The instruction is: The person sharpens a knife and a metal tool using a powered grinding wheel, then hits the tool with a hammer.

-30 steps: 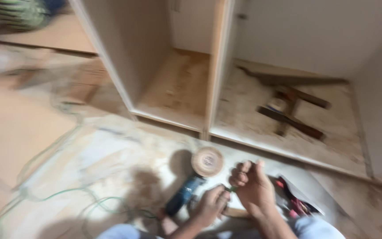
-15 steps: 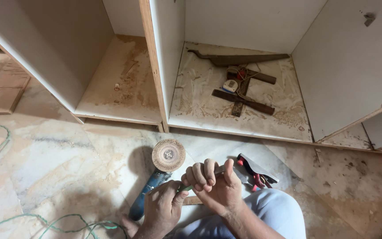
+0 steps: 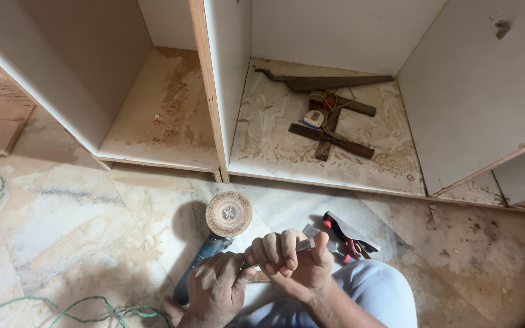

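A blue angle grinder lies on the marble floor with its worn round disc facing up, just in front of my knees. My left hand is closed over the grinder's blue body. My right hand is a fist around a small metal tool; its grey end sticks out to the right and a green part shows between the two hands. Both hands touch each other just behind the disc.
Red-handled pliers and a flat metal blade lie right of my hands. An open white cabinet stands ahead; its right bay holds dark wooden pieces and a small tape measure. A green cord trails at lower left.
The view has swung and steadied, so the cabinet now sits centred. My hands stay together over the grinder, the right fist turned slightly on the metal tool.
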